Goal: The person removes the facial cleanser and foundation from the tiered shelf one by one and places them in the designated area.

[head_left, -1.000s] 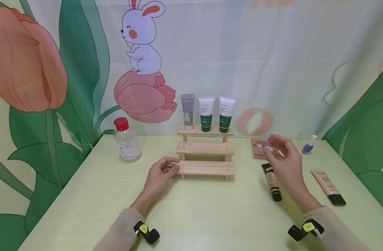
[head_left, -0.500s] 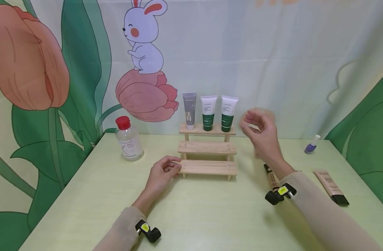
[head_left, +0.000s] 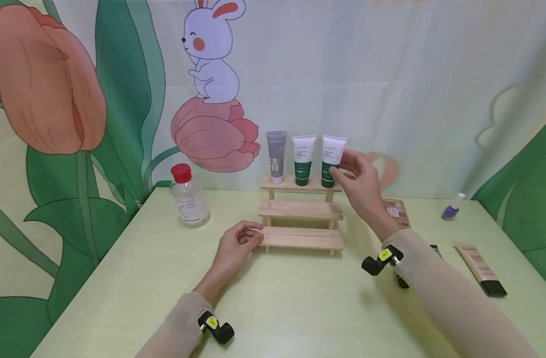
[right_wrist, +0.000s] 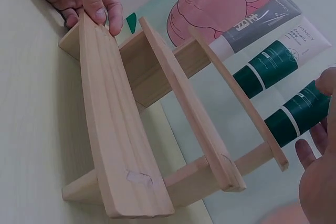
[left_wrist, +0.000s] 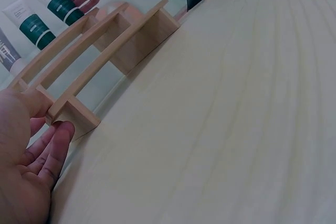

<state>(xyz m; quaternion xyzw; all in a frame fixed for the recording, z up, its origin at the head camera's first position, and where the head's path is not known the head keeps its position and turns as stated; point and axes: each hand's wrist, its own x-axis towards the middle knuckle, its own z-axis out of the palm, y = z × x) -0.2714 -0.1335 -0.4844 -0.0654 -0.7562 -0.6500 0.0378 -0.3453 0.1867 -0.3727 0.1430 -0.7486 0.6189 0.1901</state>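
Observation:
A three-tier wooden display rack (head_left: 301, 237) stands on the table. My left hand (head_left: 238, 243) pinches the left end of its lowest step, thumb on top and fingertips beneath in the left wrist view. Three squeeze tubes stand cap-down on the top step: a grey tube (head_left: 276, 156), a white-and-green tube (head_left: 303, 160) in the middle, and another white-and-green tube (head_left: 331, 156) at the right end. My right hand (head_left: 360, 183) holds this right-end tube from its right side, thumb on the front, fingers partly hidden behind. The two lower steps bear nothing.
Left of the rack stands a clear bottle (head_left: 190, 201) with a red cap. To the right lie an eyeshadow palette (head_left: 398, 213) and a beige tube (head_left: 480, 269); a purple nail polish bottle (head_left: 452, 208) stands behind. My right sleeve mostly covers a black-capped tube (head_left: 402, 281).
My right hand has moved left and up from over the palette to the right-end tube and now grips it. The left hand stays on the lowest step. The head view has shifted slightly.

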